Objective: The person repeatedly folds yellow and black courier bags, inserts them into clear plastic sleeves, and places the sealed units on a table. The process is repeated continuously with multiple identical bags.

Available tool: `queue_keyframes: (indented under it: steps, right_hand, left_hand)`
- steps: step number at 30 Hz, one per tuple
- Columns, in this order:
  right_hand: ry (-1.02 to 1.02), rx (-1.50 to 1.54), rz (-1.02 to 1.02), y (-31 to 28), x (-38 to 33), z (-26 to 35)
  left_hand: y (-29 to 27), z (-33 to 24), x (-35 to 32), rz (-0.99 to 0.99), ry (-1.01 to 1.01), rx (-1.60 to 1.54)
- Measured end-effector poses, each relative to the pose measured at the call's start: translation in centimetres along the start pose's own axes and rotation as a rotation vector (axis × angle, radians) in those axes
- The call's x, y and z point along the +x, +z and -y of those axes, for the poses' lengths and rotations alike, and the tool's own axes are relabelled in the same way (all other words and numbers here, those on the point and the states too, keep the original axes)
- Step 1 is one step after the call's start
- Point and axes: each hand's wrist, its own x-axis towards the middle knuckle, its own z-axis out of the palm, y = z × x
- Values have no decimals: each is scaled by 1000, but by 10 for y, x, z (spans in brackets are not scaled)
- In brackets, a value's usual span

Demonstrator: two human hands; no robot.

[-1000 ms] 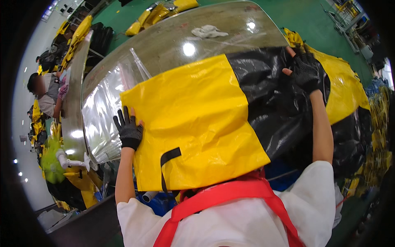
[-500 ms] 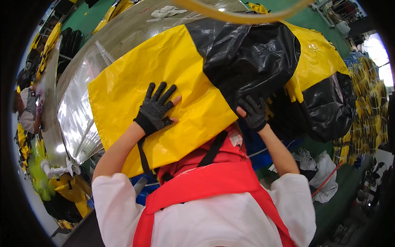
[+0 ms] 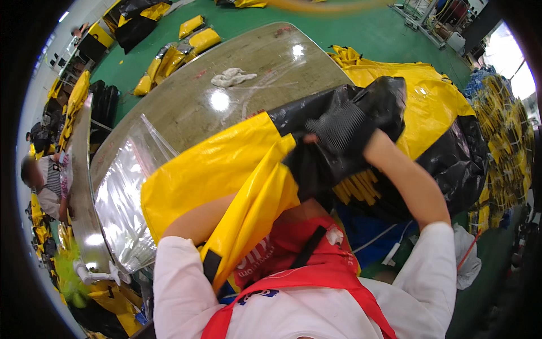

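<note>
The right hand point(image 3: 339, 133), gloved, has its fingers closed on the black end of the yellow-and-black bag point(image 3: 226, 164) — the yellow part drapes below them onto the bench point(image 3: 186, 107). The left hand is hidden inside; its grip cannot be told. The slick fabric could slip free.

Yellow-and-black bag point(image 3: 226, 164), black ribbed glove point(image 3: 339, 133), green floor point(image 3: 361, 34)

Yellow folded packages point(image 3: 195, 40) on green floor point(image 3: 361, 34)
</note>
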Motion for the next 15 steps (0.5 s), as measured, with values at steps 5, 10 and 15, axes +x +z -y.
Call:
queue_keyframes:
  steps: [5, 10, 15]
  right_hand:
    - [137, 178, 387, 54, 114, -73]
    - [130, 297, 410, 104, 137, -101]
    - [256, 341, 517, 90, 135, -89]
  left_hand:
    - [-62, 3, -65, 26, -110, -65]
    - [-118, 2, -219, 9, -549, 59]
    - [-95, -25, -403, -194, -1270, 335]
